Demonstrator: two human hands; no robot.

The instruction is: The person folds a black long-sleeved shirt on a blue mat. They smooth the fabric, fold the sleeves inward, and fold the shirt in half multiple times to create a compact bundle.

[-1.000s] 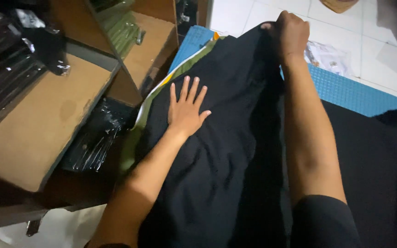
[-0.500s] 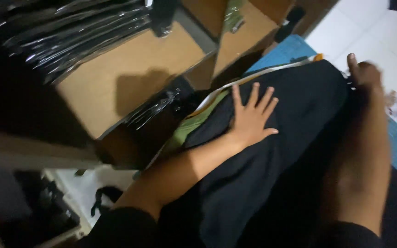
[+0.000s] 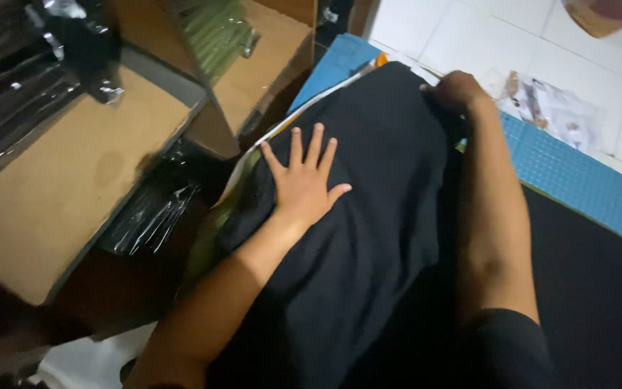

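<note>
Black soft cloth (image 3: 368,216) is pressed flat by the left hand (image 3: 303,184), fingers spread apart. Its far edge is pinched in the right hand (image 3: 458,92), grip clamped, over the blue mat (image 3: 577,180).

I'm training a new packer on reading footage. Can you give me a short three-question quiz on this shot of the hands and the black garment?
1. True or false: the left hand lies flat, fingers spread, on the black garment.
2. What does the right hand grip? A) the garment's far edge B) a cardboard flap C) a plastic bag
3. What colour is the mat under the garment?

Key: 1 true; 2 A; 3 blue.
</note>
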